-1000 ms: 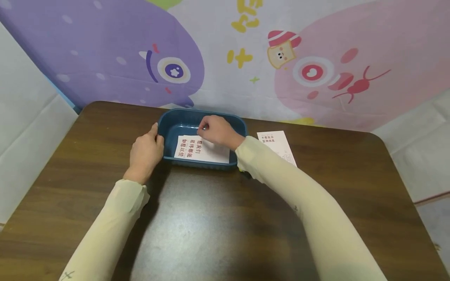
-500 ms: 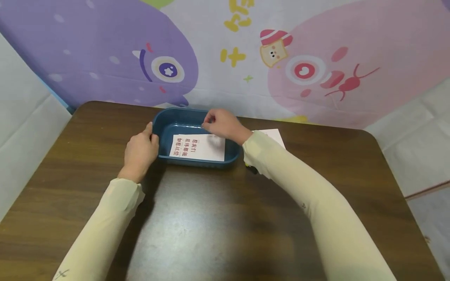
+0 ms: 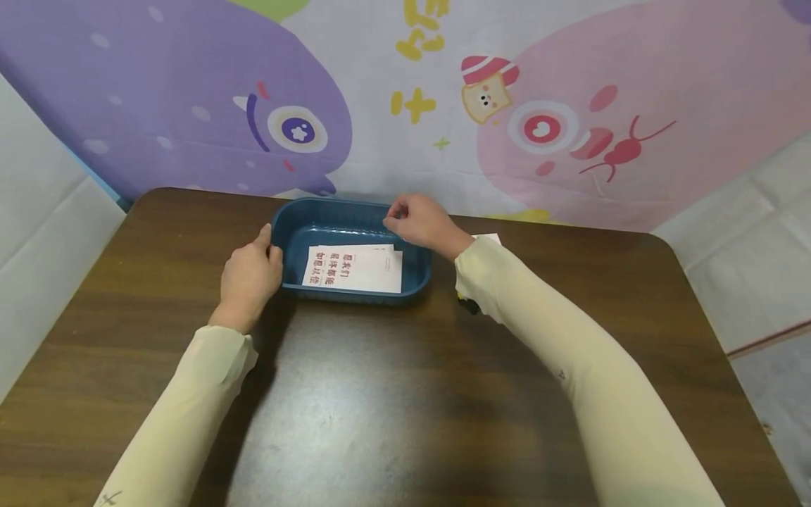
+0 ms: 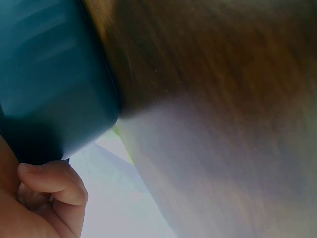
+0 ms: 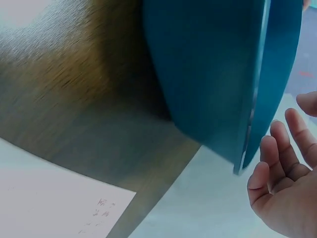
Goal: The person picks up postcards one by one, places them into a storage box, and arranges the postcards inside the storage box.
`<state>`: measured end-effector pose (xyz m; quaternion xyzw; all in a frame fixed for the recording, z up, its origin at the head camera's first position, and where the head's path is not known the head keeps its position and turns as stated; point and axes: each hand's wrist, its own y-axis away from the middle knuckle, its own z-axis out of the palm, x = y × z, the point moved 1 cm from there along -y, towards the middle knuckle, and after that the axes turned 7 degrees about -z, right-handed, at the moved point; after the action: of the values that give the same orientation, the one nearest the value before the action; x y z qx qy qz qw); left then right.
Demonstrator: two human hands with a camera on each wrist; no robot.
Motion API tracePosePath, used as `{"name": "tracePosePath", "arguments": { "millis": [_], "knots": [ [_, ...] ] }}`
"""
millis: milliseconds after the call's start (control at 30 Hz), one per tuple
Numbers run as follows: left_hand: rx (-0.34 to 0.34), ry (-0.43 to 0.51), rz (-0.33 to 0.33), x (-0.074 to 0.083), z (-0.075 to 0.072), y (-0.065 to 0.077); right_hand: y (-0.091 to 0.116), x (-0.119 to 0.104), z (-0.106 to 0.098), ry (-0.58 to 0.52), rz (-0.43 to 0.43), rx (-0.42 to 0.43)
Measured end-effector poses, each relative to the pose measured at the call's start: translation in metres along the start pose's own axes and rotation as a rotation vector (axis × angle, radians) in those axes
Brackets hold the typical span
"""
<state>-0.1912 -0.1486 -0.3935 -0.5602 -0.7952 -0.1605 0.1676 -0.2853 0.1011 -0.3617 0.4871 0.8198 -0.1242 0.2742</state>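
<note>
A blue rectangular plastic basin (image 3: pixel 348 298) stands near the table's back edge. Inside it lie overlapping white cards (image 3: pixel 374 271) printed with red characters. At the basin's left end, my left hand (image 3: pixel 250 276) holds the rim; in the left wrist view its fingers (image 4: pixel 62 183) are bent against the wall. My right hand (image 3: pixel 423 224) hovers over the basin's back right corner and holds nothing. Its fingers (image 5: pixel 277 148) are loosely bent, with the thumb apart, in the right wrist view. Another white card (image 5: pixel 54 193) lies on the table, right of the basin, mostly covered by my right sleeve in the head view.
A brown wooden table (image 3: pixel 393 408) carries everything. Behind it hangs a cloth (image 3: pixel 380 148) printed with a purple and a pink cartoon figure. A small black and yellow item (image 3: pixel 469 303) shows under my right wrist.
My right hand has lifted off the cards in the basin and shifted back and right, uncovering more of them. The left hand stays at the basin's left end. The head view has shifted slightly.
</note>
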Motion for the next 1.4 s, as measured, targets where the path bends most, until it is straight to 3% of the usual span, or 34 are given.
{"name": "tracePosePath", "arguments": {
  "millis": [667,1400],
  "knots": [
    [-0.006,0.002,-0.012,-0.002,0.000,0.002,0.014,0.027,-0.016,-0.008,0.043,0.120],
    [0.005,0.003,0.009,0.001,0.001,0.001,0.035,0.068,-0.026,-0.011,0.122,0.139]
  ]
}}
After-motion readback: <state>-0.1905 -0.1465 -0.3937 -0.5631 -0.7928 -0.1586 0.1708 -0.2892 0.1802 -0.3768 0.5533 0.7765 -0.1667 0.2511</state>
